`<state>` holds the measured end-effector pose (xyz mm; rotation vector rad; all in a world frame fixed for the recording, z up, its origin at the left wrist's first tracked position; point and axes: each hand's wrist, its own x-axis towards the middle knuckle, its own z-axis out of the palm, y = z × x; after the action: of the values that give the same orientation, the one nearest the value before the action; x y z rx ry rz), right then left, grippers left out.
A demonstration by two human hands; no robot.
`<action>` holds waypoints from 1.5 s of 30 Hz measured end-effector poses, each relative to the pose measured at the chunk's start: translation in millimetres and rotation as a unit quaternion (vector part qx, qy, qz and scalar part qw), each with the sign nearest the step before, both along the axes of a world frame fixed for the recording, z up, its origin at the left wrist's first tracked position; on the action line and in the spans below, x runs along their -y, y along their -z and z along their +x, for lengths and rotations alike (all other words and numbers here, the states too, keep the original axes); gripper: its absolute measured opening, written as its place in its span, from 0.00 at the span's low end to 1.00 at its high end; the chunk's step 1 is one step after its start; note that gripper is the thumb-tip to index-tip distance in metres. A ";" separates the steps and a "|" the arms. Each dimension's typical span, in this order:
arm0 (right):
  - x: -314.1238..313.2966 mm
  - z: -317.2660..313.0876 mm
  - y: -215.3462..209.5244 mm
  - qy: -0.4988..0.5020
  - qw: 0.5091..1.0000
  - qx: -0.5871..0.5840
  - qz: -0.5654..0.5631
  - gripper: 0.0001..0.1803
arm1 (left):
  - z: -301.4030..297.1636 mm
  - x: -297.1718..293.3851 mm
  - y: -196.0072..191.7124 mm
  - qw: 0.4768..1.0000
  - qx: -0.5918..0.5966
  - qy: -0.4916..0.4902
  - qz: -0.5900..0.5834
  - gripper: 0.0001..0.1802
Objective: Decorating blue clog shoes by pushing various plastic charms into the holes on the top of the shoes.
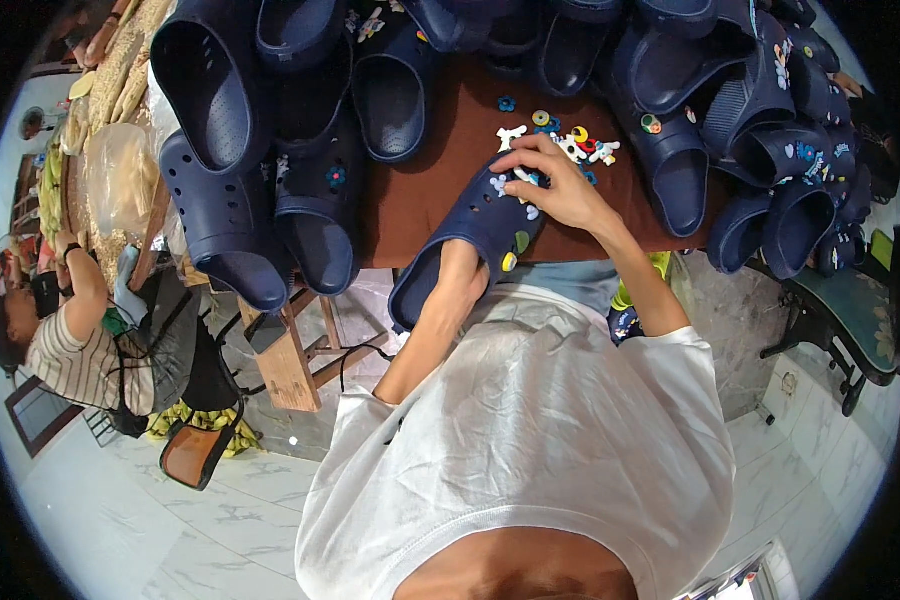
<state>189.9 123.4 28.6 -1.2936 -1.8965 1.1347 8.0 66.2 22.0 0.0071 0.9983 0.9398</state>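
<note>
Left hand (462, 272) is tucked inside the clog (470, 240), fingers hidden in the foot opening, so I cannot tell whether it is clenched or flat; it props the shoe from within. Right hand (560, 180) comes down on the toe, fingers pinched on a small white charm (523, 176), pressing it at the upper. The clog lies at the near edge of the tabletop (420, 190), heel hanging out toward the person. It already wears several charms: a pale one by the fingertips, a green one and a yellow one lower on the side. Plenty of holes look bare, so by my reckoning this shoe is partly dressed.

Just past the right hand sits a loose pile of charms (575, 143). Around that, heaps of navy clogs: the left heap (260, 150) mostly plain, the right heap (770, 120) showing charms on many. Far left, another person (80, 330) sits working, apart.
</note>
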 end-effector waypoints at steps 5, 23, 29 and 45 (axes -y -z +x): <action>0.8 8.2 0.5 0.016 0.999 0.019 0.030 0.13 | -9.2 -3.8 9.7 0.999 -0.004 -0.036 -0.040 0.17; 20.1 -25.5 -7.8 0.069 0.976 0.128 0.165 0.13 | -29.5 10.3 5.6 0.999 -0.004 0.015 0.049 0.18; 26.1 -7.3 -0.7 0.156 0.972 0.066 0.161 0.13 | -31.0 13.6 8.0 0.999 -0.011 -0.005 0.048 0.19; 36.7 12.7 -4.7 0.141 0.980 0.078 0.118 0.14 | -43.0 18.2 15.0 0.997 0.004 0.019 0.076 0.19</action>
<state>202.6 86.7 33.3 -1.4921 -1.8186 0.6609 -35.0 48.0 7.0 0.1493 0.9139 0.9774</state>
